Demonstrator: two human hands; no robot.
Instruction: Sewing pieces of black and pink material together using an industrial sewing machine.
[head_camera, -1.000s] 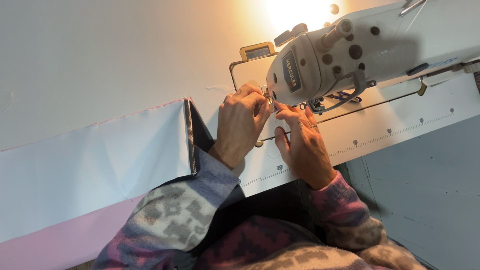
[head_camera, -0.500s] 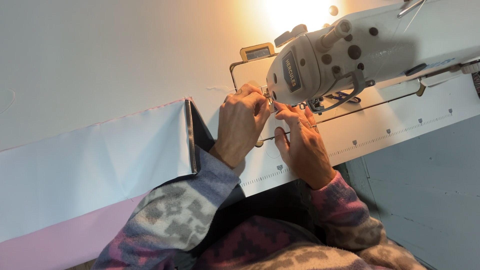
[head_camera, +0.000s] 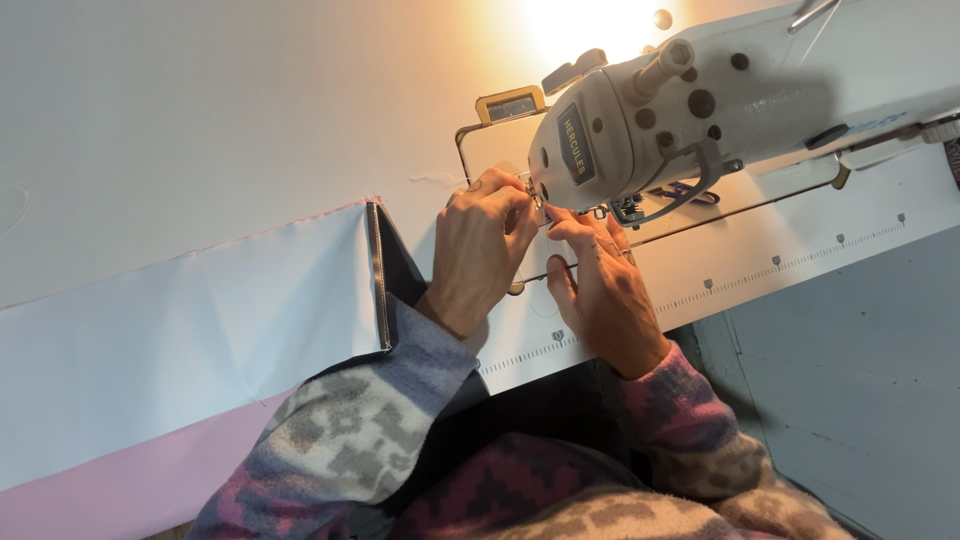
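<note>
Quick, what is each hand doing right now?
Left hand: fingers pinched together at the needle area of the sewing machine; what they hold cannot be told.
Right hand: fingertips at the same spot; grip cannot be told.

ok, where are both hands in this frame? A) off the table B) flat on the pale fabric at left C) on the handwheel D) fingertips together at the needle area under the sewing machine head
D: the left hand and right hand meet fingertip to fingertip right under the sewing machine head; the pale fabric lies untouched to the left.
</note>
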